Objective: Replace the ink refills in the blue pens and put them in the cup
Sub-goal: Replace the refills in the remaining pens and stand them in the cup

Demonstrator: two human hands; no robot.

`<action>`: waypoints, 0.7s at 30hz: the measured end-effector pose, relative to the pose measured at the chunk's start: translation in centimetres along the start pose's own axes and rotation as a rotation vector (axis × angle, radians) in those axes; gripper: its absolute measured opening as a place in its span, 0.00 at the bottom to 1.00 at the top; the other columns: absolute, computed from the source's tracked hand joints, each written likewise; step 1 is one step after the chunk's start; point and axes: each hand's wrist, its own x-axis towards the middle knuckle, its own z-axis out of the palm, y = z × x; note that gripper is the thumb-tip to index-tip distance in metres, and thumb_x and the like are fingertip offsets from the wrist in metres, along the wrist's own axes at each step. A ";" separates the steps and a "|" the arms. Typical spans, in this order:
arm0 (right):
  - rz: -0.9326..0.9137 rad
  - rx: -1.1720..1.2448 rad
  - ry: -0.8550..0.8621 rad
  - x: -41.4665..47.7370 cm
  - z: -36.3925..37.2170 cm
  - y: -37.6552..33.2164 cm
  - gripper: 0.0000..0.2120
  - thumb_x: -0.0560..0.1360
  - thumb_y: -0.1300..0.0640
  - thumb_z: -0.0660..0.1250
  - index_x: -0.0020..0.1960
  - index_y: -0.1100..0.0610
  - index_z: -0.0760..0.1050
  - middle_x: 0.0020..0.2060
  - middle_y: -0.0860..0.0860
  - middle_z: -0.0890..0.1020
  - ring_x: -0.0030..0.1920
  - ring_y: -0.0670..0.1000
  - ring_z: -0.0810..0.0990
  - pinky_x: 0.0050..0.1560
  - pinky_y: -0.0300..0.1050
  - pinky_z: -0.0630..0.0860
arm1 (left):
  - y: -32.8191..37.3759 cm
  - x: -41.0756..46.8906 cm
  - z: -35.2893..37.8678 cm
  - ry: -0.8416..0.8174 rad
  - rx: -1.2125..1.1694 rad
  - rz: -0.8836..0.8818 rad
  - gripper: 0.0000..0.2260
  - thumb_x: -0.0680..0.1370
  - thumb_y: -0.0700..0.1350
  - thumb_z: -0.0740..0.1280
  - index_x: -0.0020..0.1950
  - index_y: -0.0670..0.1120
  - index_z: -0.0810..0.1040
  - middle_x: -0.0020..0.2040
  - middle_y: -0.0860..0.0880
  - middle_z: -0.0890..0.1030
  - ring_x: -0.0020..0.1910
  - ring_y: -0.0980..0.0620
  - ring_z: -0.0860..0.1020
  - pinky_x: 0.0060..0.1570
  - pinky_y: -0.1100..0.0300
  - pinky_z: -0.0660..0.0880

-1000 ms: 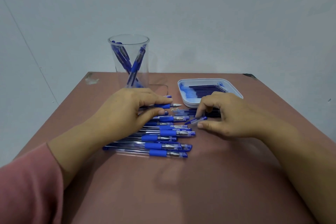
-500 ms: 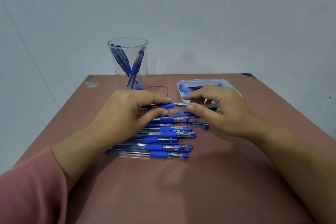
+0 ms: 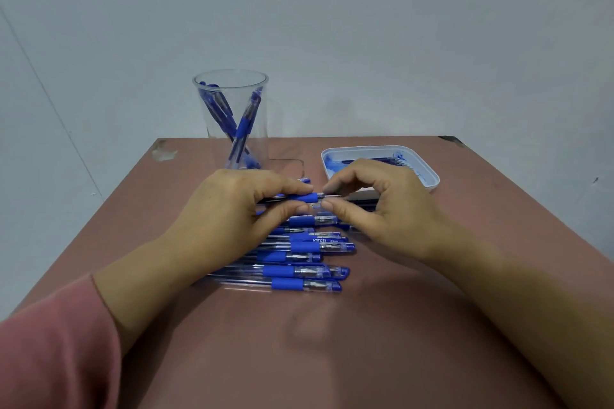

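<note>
My left hand [image 3: 232, 212] grips a blue pen [image 3: 304, 198] by its blue grip section, holding it level above a row of pens. Thumb and forefinger of my right hand [image 3: 382, 206] pinch the pen's metal tip end [image 3: 330, 196]. Beneath both hands, several capped blue pens [image 3: 299, 271] lie side by side on the brown table [image 3: 332, 342]. A clear cup [image 3: 232, 119] behind my left hand holds a few blue pens. A white tray [image 3: 428, 173] of dark refills sits behind my right hand, partly hidden by it.
A grey wall stands right behind the table's far edge. The table's left and right edges slope away on either side. A pink sleeve [image 3: 50, 349] covers my left forearm at the lower left.
My right hand left a small blue piece on the table, rose from beside the pen row and came to the tip of the pen my left hand holds.
</note>
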 end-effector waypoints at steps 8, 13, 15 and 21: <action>-0.059 -0.111 0.025 0.3 0.4 0.7 0.06 0.74 0.56 0.71 0.50 0.51 0.80 0.43 0.43 0.82 0.46 0.43 0.80 0.46 0.38 0.76 | -0.1 0.1 -0.2 0.001 0.060 0.007 0.17 0.75 0.60 0.61 0.58 0.56 0.82 0.45 0.68 0.76 0.45 0.63 0.78 0.41 0.63 0.79; 0.009 -0.045 0.009 0.1 0.1 0.1 0.08 0.73 0.46 0.70 0.52 0.42 0.76 0.45 0.40 0.81 0.47 0.42 0.79 0.46 0.32 0.74 | -0.2 0.1 -0.2 0.012 0.062 -0.016 0.17 0.75 0.60 0.62 0.57 0.56 0.82 0.45 0.65 0.79 0.43 0.63 0.78 0.40 0.61 0.79; 0.031 -0.053 0.001 0.2 0.2 0.2 0.05 0.76 0.45 0.66 0.51 0.41 0.77 0.43 0.40 0.81 0.46 0.42 0.80 0.45 0.34 0.75 | -0.2 0.1 -0.2 0.014 0.057 -0.019 0.17 0.75 0.61 0.62 0.57 0.56 0.82 0.46 0.64 0.80 0.43 0.63 0.79 0.40 0.59 0.80; 0.063 0.019 -0.019 0.1 0.1 0.1 0.09 0.71 0.52 0.74 0.48 0.43 0.76 0.43 0.41 0.82 0.45 0.43 0.80 0.47 0.33 0.75 | -0.2 0.0 -0.1 0.012 0.065 -0.018 0.16 0.75 0.60 0.63 0.57 0.56 0.82 0.46 0.62 0.82 0.44 0.62 0.79 0.41 0.59 0.80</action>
